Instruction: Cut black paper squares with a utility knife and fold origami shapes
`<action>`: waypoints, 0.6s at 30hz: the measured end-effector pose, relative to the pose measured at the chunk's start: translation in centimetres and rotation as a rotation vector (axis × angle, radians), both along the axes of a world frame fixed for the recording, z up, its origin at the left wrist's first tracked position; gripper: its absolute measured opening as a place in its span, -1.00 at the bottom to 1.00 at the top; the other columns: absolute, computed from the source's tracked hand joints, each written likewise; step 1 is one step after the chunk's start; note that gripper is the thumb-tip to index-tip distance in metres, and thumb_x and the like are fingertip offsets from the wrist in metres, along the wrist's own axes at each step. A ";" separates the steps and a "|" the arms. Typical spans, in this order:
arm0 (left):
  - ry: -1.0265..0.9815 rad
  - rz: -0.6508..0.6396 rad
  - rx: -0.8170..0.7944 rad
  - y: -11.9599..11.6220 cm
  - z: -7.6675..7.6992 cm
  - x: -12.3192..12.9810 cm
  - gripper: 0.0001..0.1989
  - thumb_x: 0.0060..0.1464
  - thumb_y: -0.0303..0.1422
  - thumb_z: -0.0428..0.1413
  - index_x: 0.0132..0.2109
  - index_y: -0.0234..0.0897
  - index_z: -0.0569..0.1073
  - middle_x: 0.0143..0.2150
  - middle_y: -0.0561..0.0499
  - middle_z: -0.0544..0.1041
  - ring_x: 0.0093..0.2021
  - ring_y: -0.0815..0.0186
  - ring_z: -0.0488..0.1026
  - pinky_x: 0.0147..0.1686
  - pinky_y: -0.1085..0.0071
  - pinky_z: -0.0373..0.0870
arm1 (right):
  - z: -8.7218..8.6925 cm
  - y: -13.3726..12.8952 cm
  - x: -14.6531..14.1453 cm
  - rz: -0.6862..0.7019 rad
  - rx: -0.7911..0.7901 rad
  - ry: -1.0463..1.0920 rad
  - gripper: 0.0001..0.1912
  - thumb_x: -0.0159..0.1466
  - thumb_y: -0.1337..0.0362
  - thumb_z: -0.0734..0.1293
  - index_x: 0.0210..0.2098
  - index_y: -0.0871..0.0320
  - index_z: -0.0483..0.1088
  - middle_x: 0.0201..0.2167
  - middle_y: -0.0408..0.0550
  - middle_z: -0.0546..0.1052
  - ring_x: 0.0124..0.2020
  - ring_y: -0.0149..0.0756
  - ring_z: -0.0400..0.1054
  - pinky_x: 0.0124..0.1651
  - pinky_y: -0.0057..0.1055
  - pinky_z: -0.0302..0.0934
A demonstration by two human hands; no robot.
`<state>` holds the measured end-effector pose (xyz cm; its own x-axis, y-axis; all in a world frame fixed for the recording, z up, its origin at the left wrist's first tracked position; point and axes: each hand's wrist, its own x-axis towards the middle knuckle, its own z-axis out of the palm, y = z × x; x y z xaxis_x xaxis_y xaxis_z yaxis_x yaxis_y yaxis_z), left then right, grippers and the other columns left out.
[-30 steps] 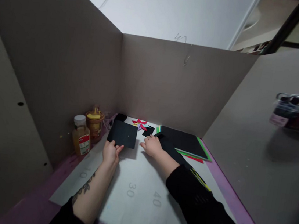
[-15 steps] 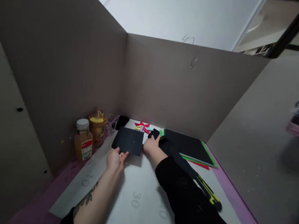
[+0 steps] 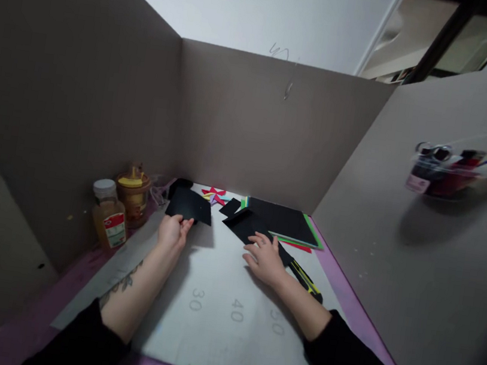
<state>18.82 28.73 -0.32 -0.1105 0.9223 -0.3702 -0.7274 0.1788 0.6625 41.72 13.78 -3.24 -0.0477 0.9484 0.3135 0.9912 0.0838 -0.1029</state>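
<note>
The black square (image 3: pixel 190 206) is off to the left of the black strip (image 3: pixel 244 225), raised above the white mat (image 3: pixel 213 335) and casting a shadow there. It sits just beyond the left hand (image 3: pixel 173 234), which pinches its near edge, thumb and fingers drawn narrow around the paper; the right hand (image 3: pixel 265 258) is well apart from it. That right hand is at the near side of the black strip, palm down and empty, its fingers loosely spread and slightly curled. The fingertips overlap the strip in view, though whether they press on it cannot be told.

Just beyond the strip lies a small black piece (image 3: pixel 230 207), with colored paper pieces (image 3: pixel 214 197) farther to its left. The sheet stack (image 3: pixel 287 222), black on top with green edges, is behind the strip and to its right. A yellow-and-black cutter (image 3: pixel 307 281) lies at the strip's near right end. Well to the strip's left stand a white-capped bottle (image 3: pixel 110 216) and a brown container (image 3: pixel 133 197).
</note>
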 end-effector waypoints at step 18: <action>0.277 -0.333 0.064 8.0 -2.4 3.4 -0.60 -0.06 -0.66 0.00 -0.08 -0.22 0.38 -0.40 0.04 0.36 -0.42 0.39 0.45 -0.37 0.43 0.44 | -2.1 -2.4 5.3 -0.152 0.022 0.206 -0.76 0.22 0.22 0.23 -0.18 0.04 0.48 0.13 0.02 0.32 0.25 -0.02 -0.04 0.19 0.12 -0.25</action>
<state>22.19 36.69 -2.76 0.1094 0.9445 -0.3099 -0.4305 0.3260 0.8416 47.04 11.37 -5.37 0.1622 0.9325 0.3227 0.9508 -0.0601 -0.3040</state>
